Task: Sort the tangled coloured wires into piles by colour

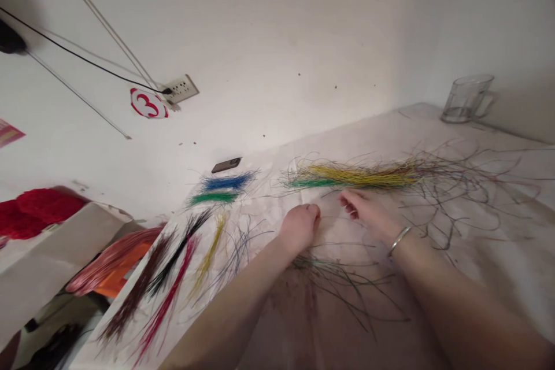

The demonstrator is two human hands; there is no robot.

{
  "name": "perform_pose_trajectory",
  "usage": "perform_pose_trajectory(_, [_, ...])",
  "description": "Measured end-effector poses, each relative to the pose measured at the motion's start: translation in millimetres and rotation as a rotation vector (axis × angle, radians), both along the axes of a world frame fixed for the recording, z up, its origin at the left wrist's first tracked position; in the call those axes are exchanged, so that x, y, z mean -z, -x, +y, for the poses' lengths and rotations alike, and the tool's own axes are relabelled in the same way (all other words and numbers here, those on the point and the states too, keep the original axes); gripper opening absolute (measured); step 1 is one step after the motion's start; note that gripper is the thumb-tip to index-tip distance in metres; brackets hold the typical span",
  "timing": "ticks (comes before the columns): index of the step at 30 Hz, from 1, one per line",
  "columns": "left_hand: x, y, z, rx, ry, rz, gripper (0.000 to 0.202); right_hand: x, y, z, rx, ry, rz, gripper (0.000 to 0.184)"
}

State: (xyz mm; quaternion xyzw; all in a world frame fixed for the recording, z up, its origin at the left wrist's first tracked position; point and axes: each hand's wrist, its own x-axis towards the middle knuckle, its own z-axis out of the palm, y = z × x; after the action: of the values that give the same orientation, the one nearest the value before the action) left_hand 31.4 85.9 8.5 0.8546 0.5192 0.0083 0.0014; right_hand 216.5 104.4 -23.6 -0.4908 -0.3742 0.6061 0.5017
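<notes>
My left hand (300, 225) rests on the white table cover (498, 254) with its fingers curled into a loose fist; what it pinches, if anything, is hidden. My right hand (368, 213), with a silver bangle on the wrist, lies just to its right with fingers bent together at the tips. Just beyond both hands lies a long mixed bundle of yellow and green thin wires (355, 176). Loose dark strands (455, 196) sprawl to the right of it. More thin green strands (333, 277) lie under my forearms.
Sorted wire bundles lie at the left: blue (228, 182), green (212, 198), yellow (210, 254), black (182, 251), red (167, 300), brown (136, 292). A glass jug (467, 98) stands back right. A dark flat device (226, 165), a wall socket (181, 89) and a cardboard box (56, 254) are at the left.
</notes>
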Motion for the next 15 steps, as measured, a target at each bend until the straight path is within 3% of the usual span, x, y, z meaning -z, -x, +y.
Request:
perform_pose_trajectory(6, [-8.5, 6, 4, -0.014, -0.028, -0.012, 0.022, -3.2, 9, -7, -0.341, -0.500, -0.650, 0.018])
perform_pose_trajectory(11, [-21.0, 32, 7, 0.047, -0.021, -0.038, 0.021, 0.5, 0, -1, -0.383, -0.550, -0.825, 0.022])
perform_pose_trajectory(15, [-26.5, 65, 10, 0.025, -0.017, -0.062, 0.020, 1.7, -4, 1, -0.383, -0.527, -0.911, 0.021])
